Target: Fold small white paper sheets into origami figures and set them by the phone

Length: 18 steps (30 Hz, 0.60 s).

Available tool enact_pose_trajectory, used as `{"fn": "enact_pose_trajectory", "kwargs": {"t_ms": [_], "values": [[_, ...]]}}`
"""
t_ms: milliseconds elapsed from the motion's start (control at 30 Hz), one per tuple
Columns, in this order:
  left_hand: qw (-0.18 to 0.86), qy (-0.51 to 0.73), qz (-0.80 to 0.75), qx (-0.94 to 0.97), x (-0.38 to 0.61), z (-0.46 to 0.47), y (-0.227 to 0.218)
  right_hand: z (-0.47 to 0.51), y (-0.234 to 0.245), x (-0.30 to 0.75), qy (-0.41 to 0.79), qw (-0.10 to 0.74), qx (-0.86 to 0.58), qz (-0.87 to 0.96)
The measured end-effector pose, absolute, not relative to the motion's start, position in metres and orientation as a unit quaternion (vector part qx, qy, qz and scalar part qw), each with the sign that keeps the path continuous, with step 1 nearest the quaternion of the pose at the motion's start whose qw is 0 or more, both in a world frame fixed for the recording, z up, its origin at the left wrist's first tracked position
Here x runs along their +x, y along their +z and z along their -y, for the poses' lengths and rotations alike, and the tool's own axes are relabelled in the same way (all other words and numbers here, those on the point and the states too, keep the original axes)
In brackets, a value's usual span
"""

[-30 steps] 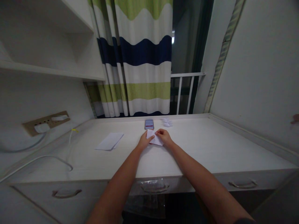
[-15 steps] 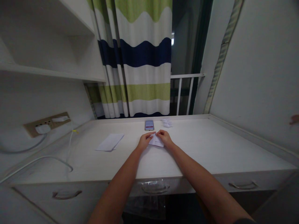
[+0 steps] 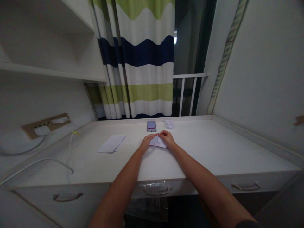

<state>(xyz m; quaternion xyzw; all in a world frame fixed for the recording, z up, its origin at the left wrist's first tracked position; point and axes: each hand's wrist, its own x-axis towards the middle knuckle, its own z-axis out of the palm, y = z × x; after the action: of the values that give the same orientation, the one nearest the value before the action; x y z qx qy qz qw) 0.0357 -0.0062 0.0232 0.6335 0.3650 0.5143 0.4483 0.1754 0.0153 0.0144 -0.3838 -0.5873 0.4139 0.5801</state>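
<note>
A small white folded paper [image 3: 157,142] lies on the white desk [image 3: 209,148], a little in front of me. My left hand [image 3: 147,141] pinches its left side with fingers closed. My right hand [image 3: 167,138] pinches its upper right part, fingertips pressed on a fold. Both hands rest on the desk top and their fingertips nearly meet above the paper.
A phone [image 3: 151,126] with a lit screen lies just beyond the hands. Crumpled white paper bits [image 3: 169,124] sit to its right. A flat sheet stack [image 3: 111,143] lies at the left. A white cable [image 3: 47,161] and wall sockets [image 3: 45,125] are far left. Drawers with handles [image 3: 244,186] run below.
The upper corner of the paper has been folded down. My left hand has moved up so its fingertips come close to the right hand's.
</note>
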Motion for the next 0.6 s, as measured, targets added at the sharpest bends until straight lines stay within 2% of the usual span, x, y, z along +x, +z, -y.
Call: {"fn": "enact_pose_trajectory", "kwargs": {"t_ms": [100, 233, 600], "values": [[0.465, 0.521, -0.38, 0.607, 0.0356, 0.0041, 0.0208, -0.0158, 0.0137, 0.1746, 0.423, 0.569, -0.379, 0.595], [0.439, 0.539, -0.38, 0.609, 0.0354, 0.0045, 0.0218, -0.0159, 0.0134, 0.1738, 0.42, 0.56, -0.369, 0.611], [0.442, 0.5, -0.407, 0.624, 0.0358, 0.0046, 0.0194, -0.0123, 0.0161, 0.1736, 0.404, 0.565, -0.335, 0.636]]}}
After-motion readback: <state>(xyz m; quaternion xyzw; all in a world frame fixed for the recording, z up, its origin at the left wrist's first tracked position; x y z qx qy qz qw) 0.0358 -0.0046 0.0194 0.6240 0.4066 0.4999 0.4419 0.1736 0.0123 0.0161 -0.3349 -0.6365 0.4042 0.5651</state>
